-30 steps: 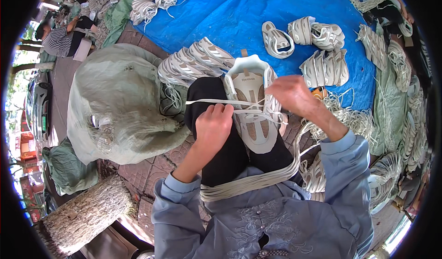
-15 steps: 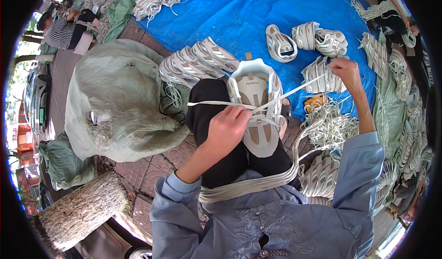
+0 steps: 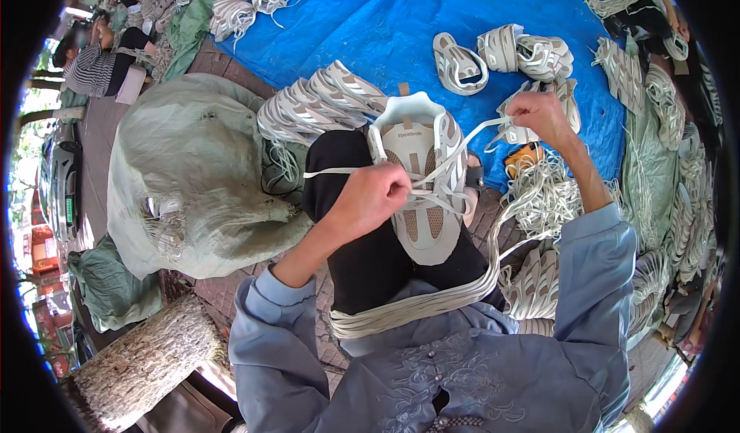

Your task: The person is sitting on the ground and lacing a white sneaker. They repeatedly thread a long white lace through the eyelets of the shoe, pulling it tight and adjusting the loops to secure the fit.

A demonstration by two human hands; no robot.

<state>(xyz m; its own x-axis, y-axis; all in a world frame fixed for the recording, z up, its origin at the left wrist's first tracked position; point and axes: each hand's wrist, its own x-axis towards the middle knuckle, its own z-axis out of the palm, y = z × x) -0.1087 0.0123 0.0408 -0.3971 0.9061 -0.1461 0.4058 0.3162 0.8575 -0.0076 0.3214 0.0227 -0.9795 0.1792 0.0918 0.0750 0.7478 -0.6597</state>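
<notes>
White-and-beige panels with tan mesh are making up the shoe upper (image 3: 424, 221), which is resting on the legs in black trousers (image 3: 370, 267). Through my head view, the right hand (image 3: 543, 117) is reaching out to the right, its fingers clamping a flat off-white lace (image 3: 479, 130) that is running from the eyelets. The left hand (image 3: 370, 194) is covering the left edge of the lacing, fingers curling together; I cannot tell whether they are gripping lace. A loose pale lace end (image 3: 327, 172) is sticking out leftward.

I am worrying about the shoe upper twisting or sliding rightward, since a hard sideways pull could be dragging it across the legs. Uneven pulling could also be leaving that left end too short.

The toe is pointing back toward the wearer's torso and leaning slightly right; the heel opening is facing the blue plastic sheet (image 3: 385, 17), the long axis running nearly straight out from the body.
</notes>
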